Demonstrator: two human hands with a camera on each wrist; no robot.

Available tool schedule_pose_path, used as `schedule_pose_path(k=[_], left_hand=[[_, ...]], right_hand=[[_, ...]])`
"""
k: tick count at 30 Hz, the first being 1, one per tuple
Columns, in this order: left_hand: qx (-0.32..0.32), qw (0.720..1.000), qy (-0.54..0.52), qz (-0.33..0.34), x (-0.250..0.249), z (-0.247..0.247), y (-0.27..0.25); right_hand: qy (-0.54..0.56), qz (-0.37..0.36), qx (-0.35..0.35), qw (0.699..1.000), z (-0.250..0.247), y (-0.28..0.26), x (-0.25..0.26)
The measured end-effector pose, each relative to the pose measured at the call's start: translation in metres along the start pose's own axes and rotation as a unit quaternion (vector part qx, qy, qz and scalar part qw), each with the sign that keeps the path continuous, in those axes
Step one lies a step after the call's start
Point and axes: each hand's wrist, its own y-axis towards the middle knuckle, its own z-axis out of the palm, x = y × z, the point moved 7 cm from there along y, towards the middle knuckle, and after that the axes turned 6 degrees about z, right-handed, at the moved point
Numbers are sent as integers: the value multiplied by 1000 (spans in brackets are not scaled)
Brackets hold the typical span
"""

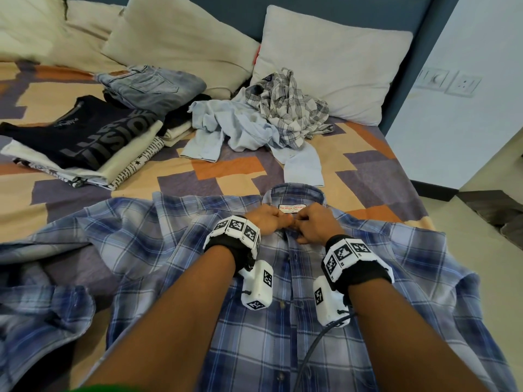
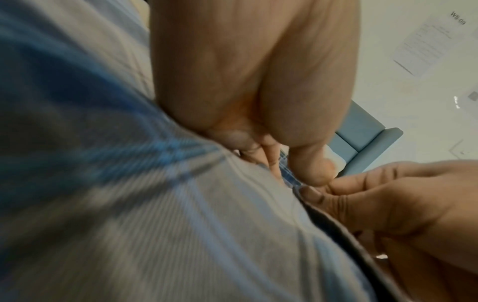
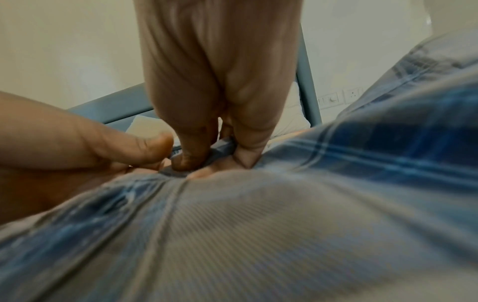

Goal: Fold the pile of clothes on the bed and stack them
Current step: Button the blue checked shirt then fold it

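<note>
The blue and white plaid cotton button-up shirt (image 1: 283, 321) lies front-up and spread flat on the patchwork orange, cream and purple bedspread (image 1: 232, 171). Its long axis runs from the person toward the headboard, with the collar at the far end, just beyond the fingertips, and the hem nearest the person. One sleeve trails out well to the left of the hands, rumpled.

Both hands meet at the top of the button placket, just below the collar label. The left hand (image 1: 268, 222) has its fingers curled in and pinches the left edge of the placket; the right hand (image 1: 314, 227) is curled the same way and pinches the right edge, the two sets of fingertips almost touching.

Nothing in view is a container; the clothes sit straight on the bed. Far beyond the fingers, to the left, is a stack of folded garments with a black printed T-shirt (image 1: 85, 131) on top, and folded light blue denim jeans (image 1: 152, 86) behind it. Straight beyond the fingers lies the unfolded pile: a crumpled pale blue shirt (image 1: 232, 128) and a crumpled white and grey checked shirt (image 1: 285, 108), resting against cream pillows (image 1: 339, 66).

The head view alone shows the layout of the bed and the stacks. The left wrist view shows the left thumb (image 2: 313, 169) pressed to the cloth edge beside the right hand's fingers (image 2: 362, 194). The right wrist view shows the right fingers (image 3: 189, 159) gripping a fold of plaid, with the left thumb (image 3: 139, 147) beside them.
</note>
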Motion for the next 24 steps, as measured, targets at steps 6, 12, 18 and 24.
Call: schedule_pose_path(k=[6,12,18,24], left_hand=[[19,994,-102,21,2,7,0],[21,994,-101,27,1,6,-1],[-39,992,-117,18,3,-2,1],[-74,988,-135,23,3,-6,1]], right_hand=[[43,29,51,997,4,2,-8],[249,45,92,963,6,-13,-17],[256,53,65,963,2,-15,-14],[162,14,33,986,-3,-18,-6]])
